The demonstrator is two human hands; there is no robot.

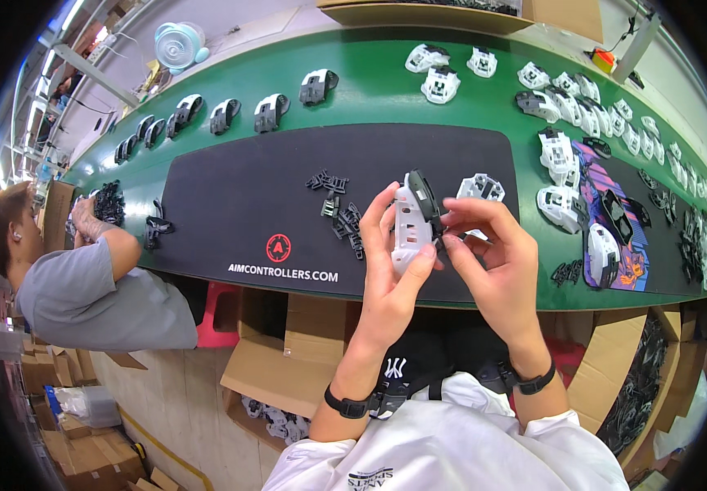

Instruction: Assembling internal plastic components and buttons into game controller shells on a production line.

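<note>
Above the dark mat, a white plastic shell (411, 227) with slots in it is held up on its side by my left hand (388, 266). Its fingers and thumb are wrapped around the shell's edges. A black plastic part (424, 196) lies against the shell's right face. My right hand (488, 250) pinches at the lower end of this black part; anything smaller between the fingertips is hidden. Behind my right hand, a second white shell (482, 187) rests on the mat. Small black plastic pieces (347, 222) lie in a loose pile left of my hands.
The dark mat (230, 196) covers part of a green table (394, 74). Black-and-white shells (271, 113) stand along the far left; many white shells (560, 209) crowd the right. A co-worker (99, 278) sits at left. Open cardboard boxes (288, 380) stand below the table edge.
</note>
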